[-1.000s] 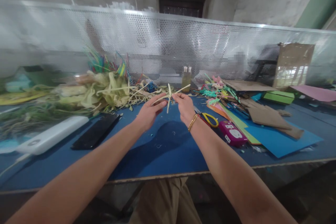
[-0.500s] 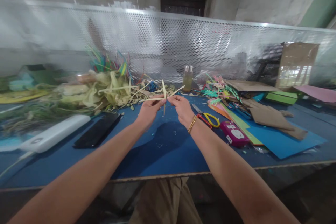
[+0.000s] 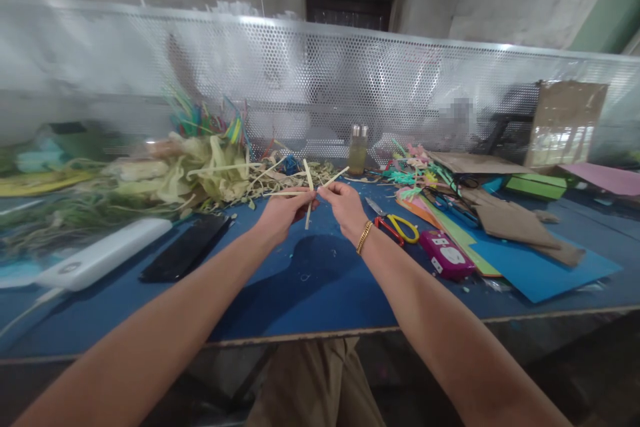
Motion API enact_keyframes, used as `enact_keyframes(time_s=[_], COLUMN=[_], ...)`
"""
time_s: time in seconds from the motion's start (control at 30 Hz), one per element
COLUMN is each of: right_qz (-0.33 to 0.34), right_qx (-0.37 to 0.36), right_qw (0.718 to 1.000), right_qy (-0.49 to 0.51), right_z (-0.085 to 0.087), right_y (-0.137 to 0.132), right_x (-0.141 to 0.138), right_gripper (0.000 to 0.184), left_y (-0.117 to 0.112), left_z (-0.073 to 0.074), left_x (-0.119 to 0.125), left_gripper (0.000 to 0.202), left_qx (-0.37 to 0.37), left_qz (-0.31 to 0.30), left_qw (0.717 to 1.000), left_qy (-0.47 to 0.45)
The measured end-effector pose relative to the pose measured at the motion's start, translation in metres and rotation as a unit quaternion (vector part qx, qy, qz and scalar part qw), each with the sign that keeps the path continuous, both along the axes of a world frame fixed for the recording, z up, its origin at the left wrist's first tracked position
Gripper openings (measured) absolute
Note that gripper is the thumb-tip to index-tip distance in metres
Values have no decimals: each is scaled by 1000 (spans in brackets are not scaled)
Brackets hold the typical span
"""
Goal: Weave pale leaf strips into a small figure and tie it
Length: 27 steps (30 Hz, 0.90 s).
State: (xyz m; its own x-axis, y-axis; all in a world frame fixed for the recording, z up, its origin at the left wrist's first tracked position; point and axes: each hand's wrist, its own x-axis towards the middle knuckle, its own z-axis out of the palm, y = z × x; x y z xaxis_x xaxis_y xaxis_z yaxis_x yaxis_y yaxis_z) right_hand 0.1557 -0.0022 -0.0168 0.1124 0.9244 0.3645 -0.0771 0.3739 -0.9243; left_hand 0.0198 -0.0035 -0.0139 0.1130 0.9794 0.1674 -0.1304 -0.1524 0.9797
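Note:
Between my two hands, above the middle of the blue table (image 3: 320, 293), are narrow pale yellow-green strips (image 3: 309, 175) that cross one another and look like dried husk or leaf. My left hand (image 3: 290, 205) pinches them near the crossing, with one end hanging below its fingers. Fingertips of my right hand (image 3: 344, 203) meet the left ones and grip a strip that slants up to the right. Just how the strips join is hidden by the fingers. A gold chain bracelet (image 3: 365, 237) circles my right wrist.
Right of my hands lie scissors (image 3: 403, 228) with yellow and red handles, a purple box (image 3: 446, 255) and blue paper (image 3: 540, 273). To the left are a black phone (image 3: 185, 248), a white power strip (image 3: 107, 253) and piled pale husks (image 3: 215, 170). A bottle (image 3: 358, 150) stands behind.
The upright strip has tilted, its top leaning left and its lower end now showing longer below my left fingers. My left hand has shifted slightly down, and the fingertips have come closer together.

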Motion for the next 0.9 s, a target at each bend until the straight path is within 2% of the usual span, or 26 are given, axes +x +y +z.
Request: enact_keyframes(time_s=[0.13, 0.37, 0.53, 0.73, 0.8, 0.9], right_qz=[-42, -67, -48, -47, -42, -31], right_qx=[0, 5, 10, -15, -15, -14], right_qw=[999, 998, 998, 997, 995, 994], right_qy=[-12, 7, 29, 67, 85, 101], right_z=[-3, -5, -3, 4, 6, 7], right_y=[4, 7, 5, 2, 0, -2], right_x=[-1, -2, -1, 2, 2, 0], right_gripper=[21, 19, 20, 20, 21, 22], left_y=[3, 0, -4, -3, -2, -2], left_z=[0, 5, 7, 2, 0, -1], left_x=[1, 2, 2, -1, -2, -2], left_gripper=[22, 18, 17, 30, 32, 37], left_qx=[11, 11, -26, -34, -17, 2], left_qz=[7, -25, -26, -113, -102, -54], left_qw=[1000, 999, 999, 989, 992, 997], left_qy=[-3, 20, -35, -84, -70, -49])
